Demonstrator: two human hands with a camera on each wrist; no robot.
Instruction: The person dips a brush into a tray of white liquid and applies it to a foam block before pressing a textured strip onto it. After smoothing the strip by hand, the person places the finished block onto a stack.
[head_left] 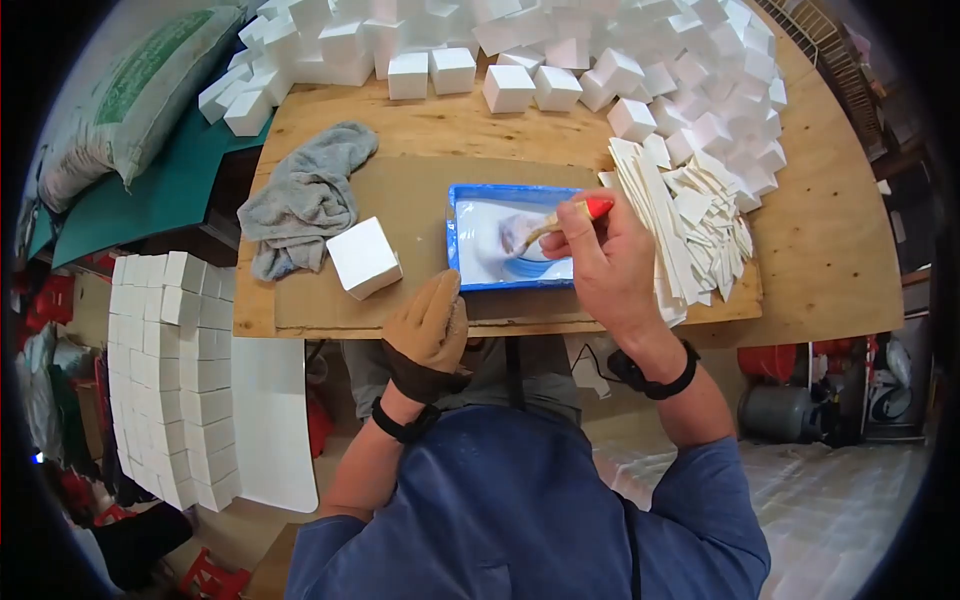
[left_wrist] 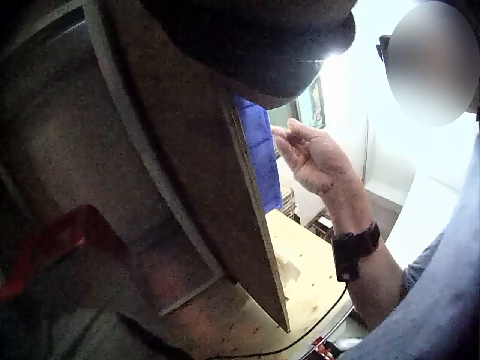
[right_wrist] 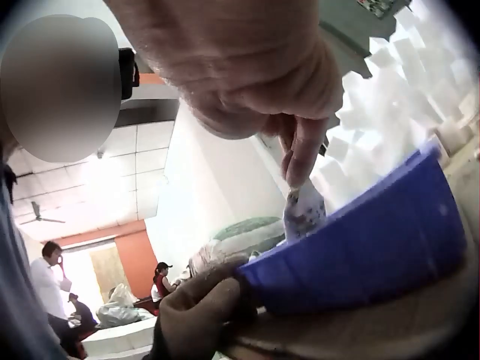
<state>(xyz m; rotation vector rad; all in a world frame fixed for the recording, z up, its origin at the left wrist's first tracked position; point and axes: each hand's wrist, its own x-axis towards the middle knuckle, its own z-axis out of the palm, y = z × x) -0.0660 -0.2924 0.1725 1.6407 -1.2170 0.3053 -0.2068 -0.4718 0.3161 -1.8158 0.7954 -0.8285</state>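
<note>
In the head view the right hand [head_left: 612, 262] grips a brush [head_left: 540, 231] with a red handle end, its bristles in the white liquid of a blue tray [head_left: 453, 240]. The gloved left hand [head_left: 428, 325] lies at the board's front edge by the tray's near left corner, fingers together and fairly straight. A white block [head_left: 364, 258] sits just left of the tray, apart from that hand. In the right wrist view the brush [right_wrist: 304, 213] dips behind the rim of the blue tray [right_wrist: 360, 240], and the gloved hand [right_wrist: 196, 311] is against its corner.
A grey cloth [head_left: 312, 195] lies left of the block. Many white blocks [head_left: 510, 89] line the table's back, and white strips [head_left: 650, 220] lie right of the tray. Stacked white blocks [head_left: 175, 370] stand at lower left. People [right_wrist: 52, 289] are in the background.
</note>
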